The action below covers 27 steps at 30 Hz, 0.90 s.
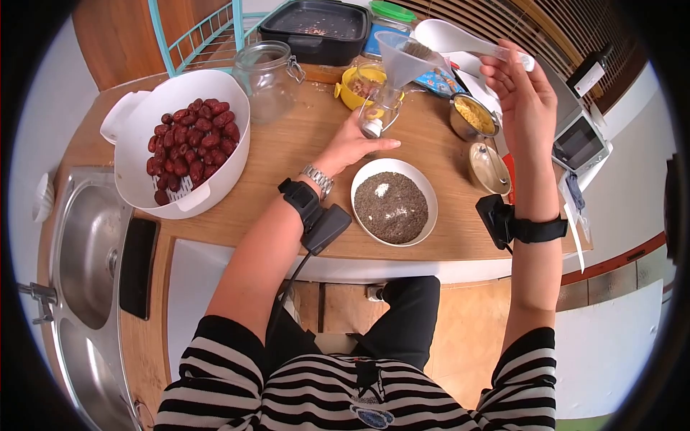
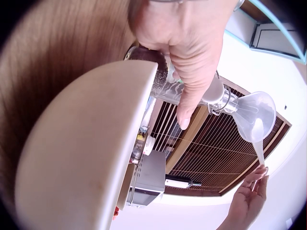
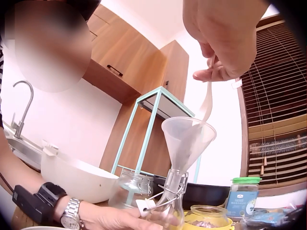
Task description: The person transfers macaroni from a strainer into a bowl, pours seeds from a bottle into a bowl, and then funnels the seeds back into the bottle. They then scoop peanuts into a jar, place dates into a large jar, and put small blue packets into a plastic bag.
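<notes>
My left hand [image 1: 352, 147] grips a clear swing-top glass bottle [image 1: 390, 98] standing on the table, its white stopper [image 1: 371, 128] hanging open at the side. Dark fine seeds fill the lower part of the bottle in the left wrist view. A translucent funnel [image 3: 187, 143] sits in the bottle's neck. With the fingers of my right hand [image 1: 525, 100] I pinch the handle of a white spoon [image 1: 454, 37]; the spoon's bowl end tilts down into the funnel. Some seeds [image 1: 417, 49] lie inside the funnel. Nearer me stands a white bowl [image 1: 432, 215] of the same-looking seeds.
A white colander [image 1: 237, 108] of red dates stands left, beside an open glass jar [image 1: 262, 79] and a sink [image 1: 86, 251]. Behind are a black pan [image 1: 309, 47] and a yellow container [image 1: 345, 90]. A metal cup [image 1: 463, 129] of yellow grains stands right.
</notes>
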Available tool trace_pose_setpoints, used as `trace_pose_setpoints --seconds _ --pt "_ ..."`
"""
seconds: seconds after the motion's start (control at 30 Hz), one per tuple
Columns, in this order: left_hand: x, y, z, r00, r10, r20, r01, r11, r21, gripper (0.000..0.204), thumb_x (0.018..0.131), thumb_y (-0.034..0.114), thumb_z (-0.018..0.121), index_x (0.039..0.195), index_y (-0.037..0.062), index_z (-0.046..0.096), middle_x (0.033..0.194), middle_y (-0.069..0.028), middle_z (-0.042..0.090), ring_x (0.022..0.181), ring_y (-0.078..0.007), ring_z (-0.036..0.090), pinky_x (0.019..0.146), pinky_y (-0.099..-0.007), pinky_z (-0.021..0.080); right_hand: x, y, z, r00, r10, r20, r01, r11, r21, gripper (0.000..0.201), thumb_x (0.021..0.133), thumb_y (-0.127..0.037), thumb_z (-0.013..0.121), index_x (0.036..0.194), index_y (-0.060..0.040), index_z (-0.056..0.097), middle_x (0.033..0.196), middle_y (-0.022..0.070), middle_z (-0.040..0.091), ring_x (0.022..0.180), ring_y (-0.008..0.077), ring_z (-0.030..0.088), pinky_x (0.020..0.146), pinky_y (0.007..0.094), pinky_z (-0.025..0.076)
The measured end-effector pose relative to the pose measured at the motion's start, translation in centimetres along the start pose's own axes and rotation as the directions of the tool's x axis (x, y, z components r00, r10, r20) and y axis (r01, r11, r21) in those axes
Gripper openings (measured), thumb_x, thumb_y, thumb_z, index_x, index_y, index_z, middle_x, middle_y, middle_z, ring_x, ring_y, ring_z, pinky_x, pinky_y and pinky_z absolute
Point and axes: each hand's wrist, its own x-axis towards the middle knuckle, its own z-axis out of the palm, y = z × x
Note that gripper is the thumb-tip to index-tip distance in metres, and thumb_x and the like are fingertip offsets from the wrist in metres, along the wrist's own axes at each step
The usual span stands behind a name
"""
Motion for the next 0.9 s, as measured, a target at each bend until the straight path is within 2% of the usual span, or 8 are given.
trace_pose_setpoints --seconds 0.13,0.23,0.3,0.47,0.67,0.73,0.83,0.9 --pt "0.1 -0.3 0.0 1.000 -0.007 -0.017 0.007 1.000 0.029 0.072 0.057 0.019 0.076 0.113 -0.0037 0.036 0.103 -0.0087 0.049 0.092 -0.0129 0.047 0.079 -0.0249 0.040 -1.4 -0.6 -1.5 0.985 -0.165 -0.052 0.162 0.986 -0.045 0.027 0.085 -0.015 0.046 0.102 0.0048 0.049 0.083 0.0149 0.057 0.071 0.0155 0.056 0.066 0.0233 0.045" --pt "0.5 -1.1 -0.3 1.000 0.004 -0.019 -0.003 0.999 0.035 0.074 0.057 0.021 0.077 0.112 -0.0055 0.035 0.103 -0.0101 0.049 0.093 -0.0143 0.047 0.080 -0.0255 0.040 -3.9 -0.7 -2.9 0.974 -0.168 -0.151 0.162 0.985 -0.055 0.027 0.085 -0.015 0.045 0.102 0.0056 0.049 0.080 0.0146 0.057 0.068 0.0137 0.054 0.063 0.0226 0.044" --pt "0.2 -0.7 -0.1 0.999 -0.029 -0.039 0.030 0.999 0.040 0.077 0.056 0.022 0.077 0.113 -0.0063 0.034 0.104 -0.0114 0.048 0.094 -0.0154 0.047 0.081 -0.0261 0.039 -6.2 -0.2 -3.3 0.975 -0.117 -0.188 0.108 0.993 -0.057 0.025 0.085 -0.015 0.045 0.099 0.0050 0.051 0.075 0.0121 0.057 0.062 0.0119 0.052 0.057 0.0212 0.042" --pt "0.4 -0.9 -0.3 1.000 -0.002 -0.011 0.002 0.999 0.052 0.079 0.055 0.023 0.077 0.114 -0.0053 0.034 0.106 -0.0126 0.048 0.096 -0.0164 0.047 0.082 -0.0270 0.039 -12.0 2.5 -4.8 0.951 0.288 -0.113 -0.307 0.925 -0.224 0.022 0.085 -0.016 0.046 0.091 0.0036 0.055 0.065 0.0061 0.054 0.052 0.0088 0.048 0.048 0.0195 0.038" --pt "0.4 -0.9 -0.2 1.000 0.008 0.001 -0.008 0.999 0.046 0.076 0.055 0.024 0.077 0.114 -0.0035 0.036 0.106 -0.0120 0.049 0.097 -0.0160 0.046 0.083 -0.0269 0.039 -15.1 2.8 -5.6 0.933 0.340 -0.114 -0.359 0.882 -0.305 0.020 0.084 -0.015 0.048 0.089 0.0039 0.054 0.063 0.0063 0.055 0.050 0.0084 0.048 0.047 0.0190 0.039" --pt "0.4 -0.9 -0.2 0.999 0.041 -0.002 -0.041 0.995 0.089 0.072 0.059 0.021 0.075 0.113 -0.0048 0.035 0.094 -0.0069 0.051 0.085 -0.0113 0.049 0.075 -0.0229 0.040 -15.6 3.0 -5.4 0.933 0.346 -0.101 -0.360 0.885 -0.296 0.020 0.084 -0.015 0.048 0.089 0.0039 0.054 0.062 0.0062 0.054 0.050 0.0083 0.048 0.046 0.0189 0.039" --pt "0.2 -0.6 -0.2 1.000 -0.005 -0.022 0.007 0.997 0.071 0.073 0.056 0.022 0.077 0.113 -0.0034 0.038 0.105 -0.0113 0.049 0.096 -0.0153 0.047 0.081 -0.0265 0.039 -16.3 3.8 -5.0 0.930 0.359 -0.081 -0.367 0.887 -0.280 0.020 0.084 -0.015 0.048 0.089 0.0037 0.054 0.062 0.0065 0.055 0.049 0.0085 0.048 0.046 0.0189 0.039" --pt "0.2 -0.5 -0.1 1.000 0.003 -0.012 -0.002 0.999 0.053 0.073 0.056 0.022 0.077 0.113 -0.0034 0.037 0.105 -0.0113 0.049 0.095 -0.0150 0.047 0.081 -0.0263 0.040 -16.5 4.2 -4.5 0.901 0.422 -0.100 -0.433 0.889 -0.150 0.020 0.084 -0.015 0.047 0.088 0.0034 0.054 0.061 0.0075 0.055 0.048 0.0092 0.049 0.045 0.0191 0.039"
